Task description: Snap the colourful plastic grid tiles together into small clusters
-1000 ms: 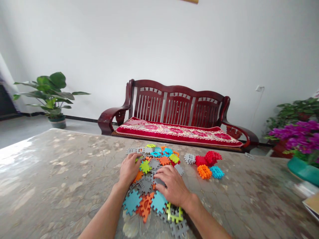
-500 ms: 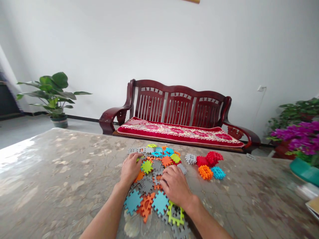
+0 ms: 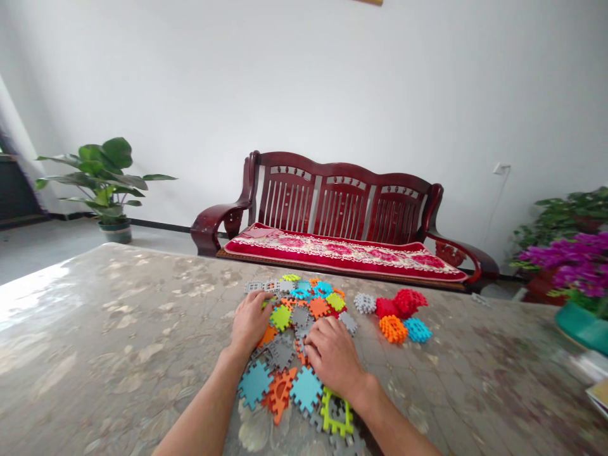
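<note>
My left hand [image 3: 251,321] lies on the left side of a spread of flat interlocking toy tiles, its fingers loosely bent over a lime piece. My right hand [image 3: 334,354] rests on the right side, fingers apart from the palm and slightly curved over grey and orange pieces. Between the hands are a lime tile [image 3: 281,318] and a dark grey tile [image 3: 301,316]. Nearer to me lie two light blue tiles, a left one [image 3: 255,384] and a right one [image 3: 306,388], with an orange triangular piece [image 3: 281,391] between them. A lime square frame [image 3: 336,411] sits below my right wrist.
Right of the spread stand assembled shapes: a grey one [image 3: 365,303], red ones [image 3: 407,303], an orange one [image 3: 393,329] and a blue one [image 3: 418,330]. A teal flower pot [image 3: 579,324] is at the table's right edge. A wooden bench [image 3: 342,202] stands behind the table.
My right hand has shifted very slightly left over the tiles, covering more of the orange piece. My left hand stays in place. The view has moved a little.
</note>
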A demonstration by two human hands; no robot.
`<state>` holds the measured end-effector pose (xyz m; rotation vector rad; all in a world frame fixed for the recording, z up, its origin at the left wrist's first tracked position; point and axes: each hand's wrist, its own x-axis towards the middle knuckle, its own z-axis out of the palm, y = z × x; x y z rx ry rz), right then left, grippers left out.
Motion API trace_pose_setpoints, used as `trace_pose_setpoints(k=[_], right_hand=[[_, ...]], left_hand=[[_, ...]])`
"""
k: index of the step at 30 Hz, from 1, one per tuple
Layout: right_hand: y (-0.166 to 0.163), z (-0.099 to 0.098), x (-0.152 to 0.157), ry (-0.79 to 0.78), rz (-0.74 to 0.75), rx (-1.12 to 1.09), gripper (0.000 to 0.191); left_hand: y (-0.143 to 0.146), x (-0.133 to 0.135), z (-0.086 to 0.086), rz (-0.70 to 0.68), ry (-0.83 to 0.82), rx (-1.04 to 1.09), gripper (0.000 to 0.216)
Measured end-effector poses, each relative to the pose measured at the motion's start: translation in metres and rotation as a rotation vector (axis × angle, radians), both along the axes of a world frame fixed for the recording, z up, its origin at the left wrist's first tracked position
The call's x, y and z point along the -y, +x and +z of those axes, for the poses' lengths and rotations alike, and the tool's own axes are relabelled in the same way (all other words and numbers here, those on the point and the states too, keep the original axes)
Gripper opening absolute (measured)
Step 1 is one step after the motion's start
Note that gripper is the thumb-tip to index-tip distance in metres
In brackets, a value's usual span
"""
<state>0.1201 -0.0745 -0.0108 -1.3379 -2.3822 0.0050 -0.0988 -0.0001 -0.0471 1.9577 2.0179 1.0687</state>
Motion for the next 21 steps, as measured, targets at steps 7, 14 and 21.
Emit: trace_pose_setpoints(k=[7, 14, 21], right_hand=[[-0.007, -0.001, 0.000, -0.058, 0.108, -0.039, 0.019], [-0.015, 0.001, -0.001, -0.061, 0.053, 0.013, 0.025], [-0.030, 0.004, -0.004, -0.037, -0.007, 0.095, 0.020]], left_hand=[[0.001, 0.001, 0.002, 0.001, -0.013, -0.009, 0.030], [0.000, 0.001, 0.002, 0.005, -0.007, -0.011, 0.029], [0.001, 0.001, 0.002, 0.001, 0.001, -0.032, 0.030]])
